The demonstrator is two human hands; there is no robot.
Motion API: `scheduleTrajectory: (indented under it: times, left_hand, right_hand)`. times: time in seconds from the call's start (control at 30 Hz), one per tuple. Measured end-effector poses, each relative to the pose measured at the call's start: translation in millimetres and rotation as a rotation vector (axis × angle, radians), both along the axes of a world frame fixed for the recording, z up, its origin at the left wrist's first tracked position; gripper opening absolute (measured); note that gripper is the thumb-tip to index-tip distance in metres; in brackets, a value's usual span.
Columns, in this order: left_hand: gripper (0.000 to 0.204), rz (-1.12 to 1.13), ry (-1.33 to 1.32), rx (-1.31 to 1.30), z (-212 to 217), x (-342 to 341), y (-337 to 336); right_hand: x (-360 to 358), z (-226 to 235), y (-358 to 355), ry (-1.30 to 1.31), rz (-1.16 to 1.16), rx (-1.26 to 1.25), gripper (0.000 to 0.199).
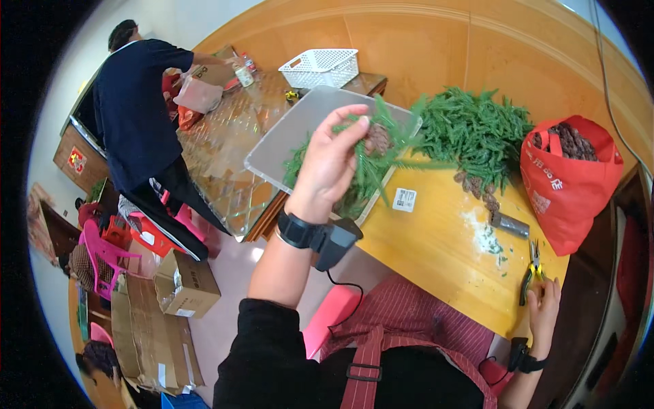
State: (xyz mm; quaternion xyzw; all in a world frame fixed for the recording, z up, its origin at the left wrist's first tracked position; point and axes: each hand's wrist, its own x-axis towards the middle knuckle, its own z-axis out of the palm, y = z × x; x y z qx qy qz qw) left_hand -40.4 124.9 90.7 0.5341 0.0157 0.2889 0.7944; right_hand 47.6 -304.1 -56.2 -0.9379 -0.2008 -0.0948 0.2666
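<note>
Left hand (327, 157): we curl it over the bin (289, 133); whether it pinches, we cannot tell.
Green sprig with cone (378, 140): just right of our left hand.
Right hand (543, 310): by the pliers (535, 264), desk's (422, 235) near right; grip unclear.

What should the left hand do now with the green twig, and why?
Probably lower the green twig into the grey bin and let go: the left hand has it, with a brown pinecone, over that bin, and similar greenery lies inside.
</note>
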Motion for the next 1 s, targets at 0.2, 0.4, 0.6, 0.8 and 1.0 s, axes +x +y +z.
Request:
scheduleTrajectory:
  times: [0.2, 0.4, 0.6, 0.8, 1.0]
  left_hand:
    - [0.019, 0.089, 0.042, -0.131, -8, -6, 51]
    - [0.034, 0.424, 0.319, 0.072, -13, -7, 61]
    - [0.034, 0.543, -0.022, 0.329, -6, -11, 36]
    - [0.030, -0.046, -0.075, 0.463, -11, 3, -36]
    - [0.040, -0.158, 0.000, 0.254, -42, 38, -90]
  right_hand:
    - [-7, 9, -2, 0.004, 0.031, 0.028, 0.028]
    - [-15, 13, 1, 0.008, 0.067, 0.022, 0.032]
    - [-18, 24, 0, 0.042, 0.042, 0.168, 0.009]
    - [-23, 45, 15, 0.089, 0.024, 0.225, 0.025]
    - [-31, 63, 16, -0.045, -0.010, 0.251, 0.010]
